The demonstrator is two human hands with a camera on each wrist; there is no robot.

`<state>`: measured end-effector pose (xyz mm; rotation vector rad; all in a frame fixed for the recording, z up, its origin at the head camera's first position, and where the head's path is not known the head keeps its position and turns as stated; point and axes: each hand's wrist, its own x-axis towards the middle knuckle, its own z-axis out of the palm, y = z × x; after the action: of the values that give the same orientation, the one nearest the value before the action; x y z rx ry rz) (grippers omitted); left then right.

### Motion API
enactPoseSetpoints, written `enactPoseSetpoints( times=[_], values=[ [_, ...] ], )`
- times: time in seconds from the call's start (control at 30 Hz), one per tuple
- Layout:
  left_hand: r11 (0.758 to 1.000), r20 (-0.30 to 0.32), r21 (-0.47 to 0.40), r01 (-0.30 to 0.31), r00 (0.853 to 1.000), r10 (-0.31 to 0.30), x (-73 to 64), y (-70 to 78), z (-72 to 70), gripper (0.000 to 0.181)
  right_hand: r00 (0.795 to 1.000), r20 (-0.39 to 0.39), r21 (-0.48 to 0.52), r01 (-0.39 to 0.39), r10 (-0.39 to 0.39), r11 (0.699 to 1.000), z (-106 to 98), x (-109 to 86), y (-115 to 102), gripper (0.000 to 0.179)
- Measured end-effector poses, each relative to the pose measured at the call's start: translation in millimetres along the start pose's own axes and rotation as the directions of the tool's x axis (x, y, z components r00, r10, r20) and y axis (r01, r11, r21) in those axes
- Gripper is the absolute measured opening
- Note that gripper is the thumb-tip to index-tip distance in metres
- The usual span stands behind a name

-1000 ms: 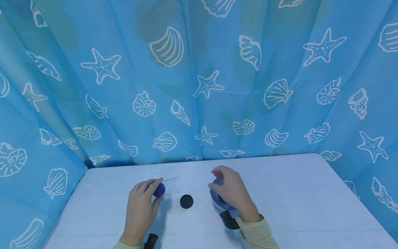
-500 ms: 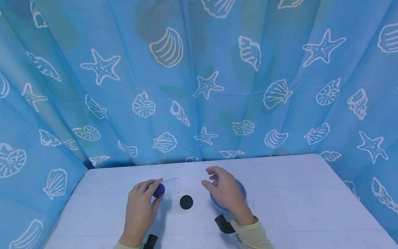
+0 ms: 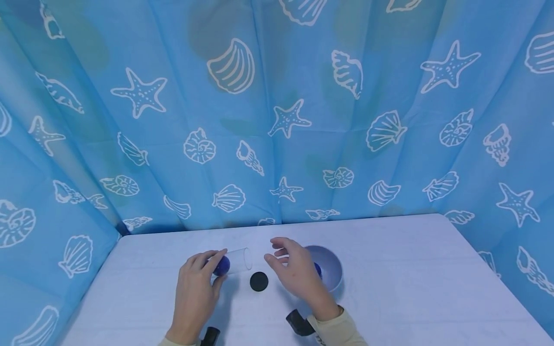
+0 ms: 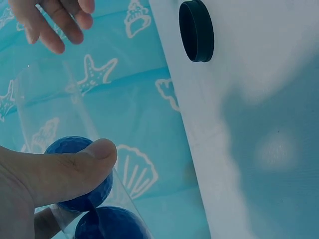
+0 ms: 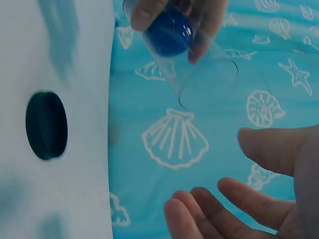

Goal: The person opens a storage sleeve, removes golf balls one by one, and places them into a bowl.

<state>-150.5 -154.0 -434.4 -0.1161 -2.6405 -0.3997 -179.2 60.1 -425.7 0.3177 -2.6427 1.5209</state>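
From my end, the left-hand grip (image 3: pixel 196 283) is wrapped around the clear tube (image 3: pixel 239 260), which is held roughly on its side with its uncovered mouth toward the other hand; whether that mouth tips up or down I can't tell. The left wrist view shows two blue balls inside: an upper blue ball (image 4: pixel 75 144) behind the thumb and a lower blue ball (image 4: pixel 112 226) touching it. My right-hand grip (image 3: pixel 296 271) holds nothing, fingers loosely bent and thumb well apart, near the mouth and partly in front of the bowl (image 3: pixel 332 269), where another blue ball (image 3: pixel 318 270) sits. I judge the step to be getting the next ball out of the tube. To do it well, I'd keep the left-hand squeeze light, cup the right fingers just below the mouth, then tip the tube gently so that one ball rolls out. Since the two touch, a steep tip could send both at once; I'd level off as soon as the first is caught. The black lid (image 3: pixel 258 281) lies on the counter (image 3: pixel 411 278) between tube and bowl, so I'd carry the ball over it, clear of any bump.
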Motion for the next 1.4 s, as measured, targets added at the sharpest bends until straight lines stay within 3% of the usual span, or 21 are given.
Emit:
enactPoseSetpoints(
  times=[0.23, 0.47, 0.67, 1.4],
  values=[
    [1.0, 0.007, -0.001, -0.001, 1.0, 0.001, -1.1, 0.5, -0.4, 0.06, 0.999, 0.027, 0.125, 0.039, -0.042, 0.991, 10.2, -1.7, 0.8, 0.041],
    [1.0, 0.004, 0.015, -0.026, 1.0, 0.026, -2.8, 1.4, -0.7, 0.061, 0.997, 0.076, 0.201, -0.03, 0.015, 0.979, 19.6, -3.3, -1.7, 0.044],
    [0.999, 0.006, 0.022, -0.027, 1.0, 0.027, -2.9, 2.7, -1.4, 0.061, 0.995, 0.102, 0.26, -0.041, 0.015, 0.965, 24.5, -3.4, -2.2, 0.044],
    [0.998, 0.015, 0.053, -0.034, 0.999, 0.033, -2.3, 4.7, 0.4, 0.059, 0.989, 0.143, 0.284, -0.071, 0.031, 0.956, 29.9, -2.1, -0.3, 0.044]
  ],
)
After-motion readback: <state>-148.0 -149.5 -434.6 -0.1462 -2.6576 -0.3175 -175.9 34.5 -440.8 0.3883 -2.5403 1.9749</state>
